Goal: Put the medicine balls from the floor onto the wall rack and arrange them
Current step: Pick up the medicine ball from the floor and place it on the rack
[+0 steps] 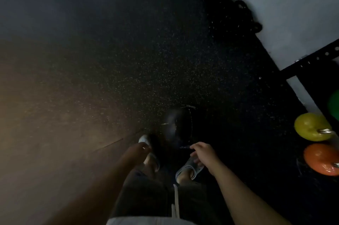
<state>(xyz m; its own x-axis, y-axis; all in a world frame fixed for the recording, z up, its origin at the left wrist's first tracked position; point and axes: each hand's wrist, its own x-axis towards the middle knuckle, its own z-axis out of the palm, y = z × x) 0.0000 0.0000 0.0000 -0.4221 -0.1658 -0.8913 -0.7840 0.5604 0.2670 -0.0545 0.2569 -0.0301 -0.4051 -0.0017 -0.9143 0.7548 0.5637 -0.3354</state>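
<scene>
A black medicine ball [177, 125] lies on the dark speckled floor just ahead of my feet. My left hand [139, 148] reaches down toward its near left side; its fingers are blurred and dim. My right hand [201, 152] hangs by the ball's near right edge, fingers apart, holding nothing. Neither hand clearly touches the ball. The black perforated rack frame [311, 61] runs along the white wall at the right, with a green ball [333, 104] partly visible in it at the frame edge.
A yellow kettlebell [311, 126] and an orange kettlebell [322, 158] stand on the floor at the right, below the rack. A dark heap of thick chain or rope [231, 11] lies against the wall farther back. My sandalled feet [189, 168] stand behind the ball.
</scene>
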